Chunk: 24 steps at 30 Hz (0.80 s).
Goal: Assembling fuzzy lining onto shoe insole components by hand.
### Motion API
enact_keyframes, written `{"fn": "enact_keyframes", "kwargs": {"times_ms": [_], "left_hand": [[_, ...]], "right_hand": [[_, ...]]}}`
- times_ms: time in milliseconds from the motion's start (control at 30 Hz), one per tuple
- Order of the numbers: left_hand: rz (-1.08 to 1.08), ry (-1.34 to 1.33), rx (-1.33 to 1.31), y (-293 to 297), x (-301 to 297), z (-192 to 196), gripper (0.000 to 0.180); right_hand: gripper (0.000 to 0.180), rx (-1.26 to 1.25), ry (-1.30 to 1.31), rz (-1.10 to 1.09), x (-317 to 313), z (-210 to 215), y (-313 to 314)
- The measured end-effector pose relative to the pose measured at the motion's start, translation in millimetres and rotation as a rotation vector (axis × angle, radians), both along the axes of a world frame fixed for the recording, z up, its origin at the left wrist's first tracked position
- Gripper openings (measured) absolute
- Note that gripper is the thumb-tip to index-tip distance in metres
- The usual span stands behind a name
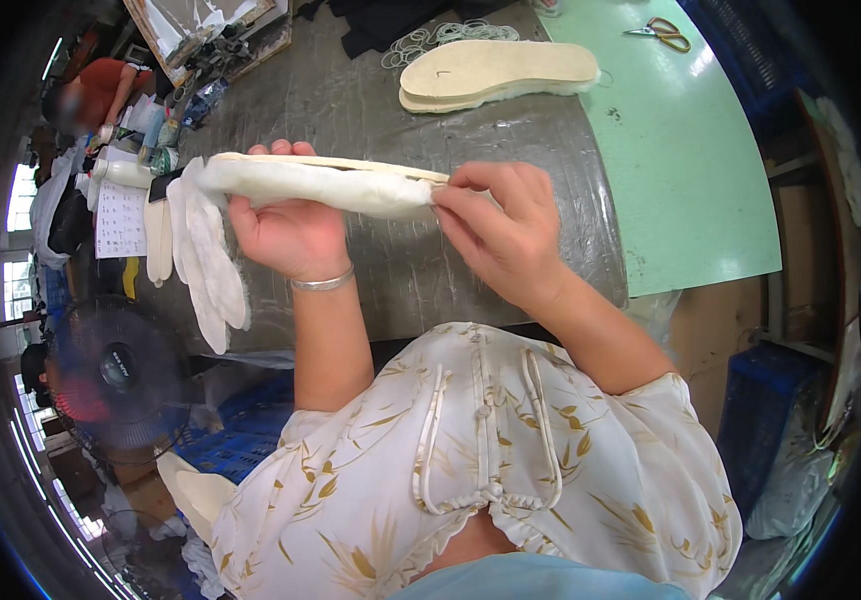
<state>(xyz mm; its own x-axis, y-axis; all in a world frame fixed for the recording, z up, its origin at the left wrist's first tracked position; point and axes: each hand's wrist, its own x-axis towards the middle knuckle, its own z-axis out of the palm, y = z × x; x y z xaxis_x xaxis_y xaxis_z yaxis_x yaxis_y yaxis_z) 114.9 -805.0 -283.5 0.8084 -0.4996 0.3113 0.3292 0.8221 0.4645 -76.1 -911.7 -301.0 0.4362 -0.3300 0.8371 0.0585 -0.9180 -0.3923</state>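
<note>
Both hands are up over the grey counter (370, 100) holding a fluffy white insole (320, 183) edge-on. Left hand (285, 230) is wrapped around its middle from below, fingers closed on it, silver bangle (322, 283) on the wrist. Right hand (505, 235) pinches the insole's right end between thumb and fingertips. More fleecy insoles (205, 255) droop over the counter's left edge, and a flat stack of soles (498, 72) sits further back near some rubber bands (425, 40). Scissors (662, 32) lie on the green mat (670, 150). A fan (115, 370) stands lower left.
</note>
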Motion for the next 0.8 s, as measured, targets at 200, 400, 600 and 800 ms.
{"fn": "enact_keyframes", "kwargs": {"times_ms": [200, 400, 600, 800], "left_hand": [[-0.217, 0.131, 0.101, 49.1, 11.4, -92.5, 0.042], [0.118, -0.92, 1.079, 53.7, 7.0, -79.3, 0.038], [-0.354, -1.197, 1.153, -4.0, -21.4, -51.8, 0.023], [-0.518, -1.131, 1.074, -11.6, -22.5, -63.7, 0.02]], "right_hand": [[0.02, -0.107, 0.183, 0.013, -4.0, -26.4, -24.8], [0.017, -0.355, 0.366, 0.198, -18.6, -54.7, -33.0], [0.016, -0.426, 0.361, 0.202, -27.5, -61.0, -34.0], [0.013, -0.415, 0.335, 0.211, -30.4, -59.5, -30.3]]}}
